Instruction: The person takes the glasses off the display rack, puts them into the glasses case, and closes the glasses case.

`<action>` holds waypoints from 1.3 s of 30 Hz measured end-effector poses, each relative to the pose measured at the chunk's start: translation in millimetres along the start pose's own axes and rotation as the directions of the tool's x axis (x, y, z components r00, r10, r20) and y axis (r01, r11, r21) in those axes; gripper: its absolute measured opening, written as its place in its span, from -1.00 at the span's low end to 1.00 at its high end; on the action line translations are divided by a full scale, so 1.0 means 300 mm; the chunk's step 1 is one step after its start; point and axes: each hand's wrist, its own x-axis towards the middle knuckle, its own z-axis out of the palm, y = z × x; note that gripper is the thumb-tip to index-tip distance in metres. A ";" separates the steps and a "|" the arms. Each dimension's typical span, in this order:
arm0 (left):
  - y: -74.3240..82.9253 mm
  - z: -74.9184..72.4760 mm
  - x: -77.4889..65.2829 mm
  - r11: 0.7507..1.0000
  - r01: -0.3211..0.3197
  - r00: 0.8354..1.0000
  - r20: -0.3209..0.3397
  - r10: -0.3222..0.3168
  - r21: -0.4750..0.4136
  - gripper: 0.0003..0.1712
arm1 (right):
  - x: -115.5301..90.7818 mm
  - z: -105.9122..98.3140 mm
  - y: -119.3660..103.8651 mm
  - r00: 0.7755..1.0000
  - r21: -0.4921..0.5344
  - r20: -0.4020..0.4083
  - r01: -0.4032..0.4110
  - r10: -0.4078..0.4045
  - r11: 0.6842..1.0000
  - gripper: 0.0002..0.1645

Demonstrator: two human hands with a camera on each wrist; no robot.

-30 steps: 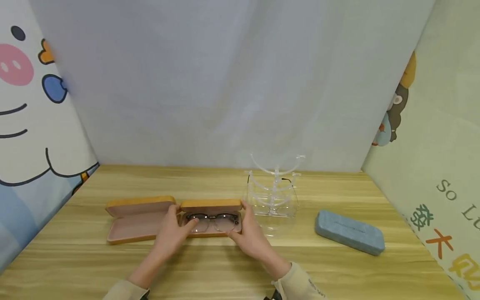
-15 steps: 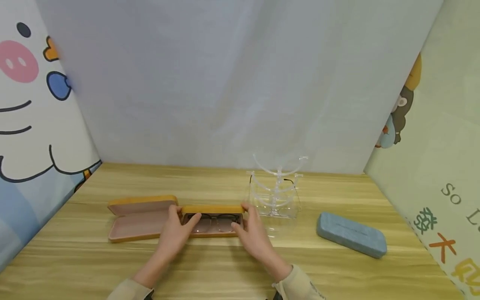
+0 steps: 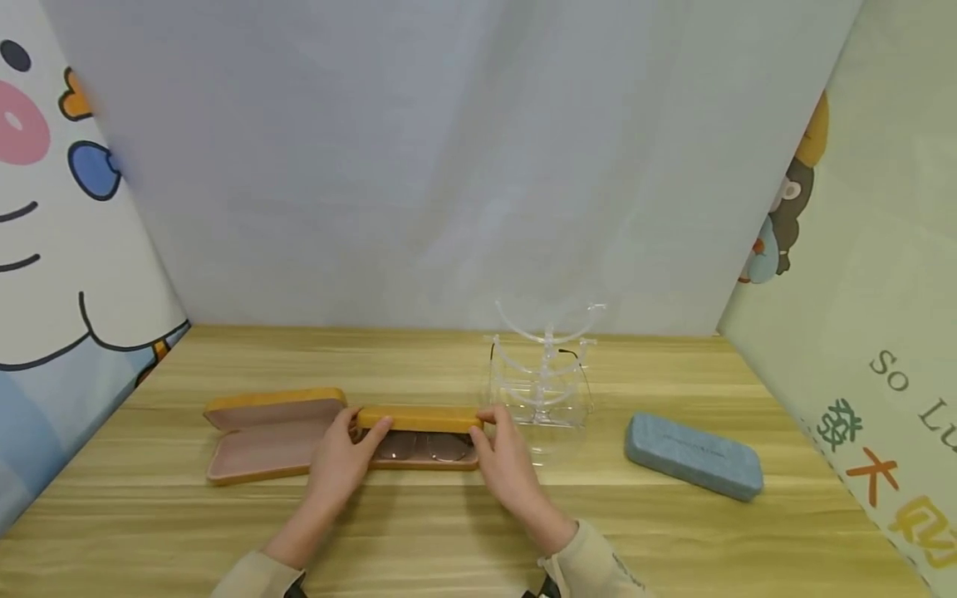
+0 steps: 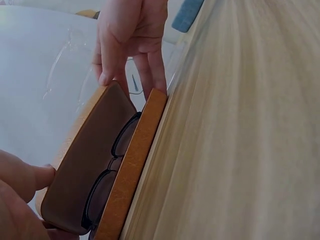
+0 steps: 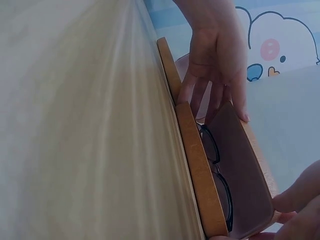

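Observation:
An orange glasses case [image 3: 419,418] stands partly open on the table, its lid tilted forward over a pair of dark-browed glasses [image 3: 426,448]. My left hand [image 3: 338,461] holds the lid's left end, thumb on its front edge. At the other end, my right hand [image 3: 510,465] holds the lid the same way. Both wrist views show the glasses [image 4: 112,165] lying in the base under the tilted lid [image 5: 242,170]; the lid hides their upper part in the head view.
A second orange case [image 3: 262,453] lies wide open just left of my left hand. Behind my right hand stands a clear tiered display rack [image 3: 544,374] with thin-framed glasses on it. A blue glasses case [image 3: 691,457] lies closed on the wooden table [image 3: 419,540] at right.
The lid of the middle case has come forward and down over the glasses. Both thumbs have moved from the base and glasses area up onto the lid's front edge.

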 end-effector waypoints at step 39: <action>-0.038 -0.005 -0.012 0.995 -0.054 0.999 -0.004 0.054 0.081 -0.29 | -0.020 0.011 0.015 1.000 0.067 -0.024 0.020 -0.018 0.998 -0.90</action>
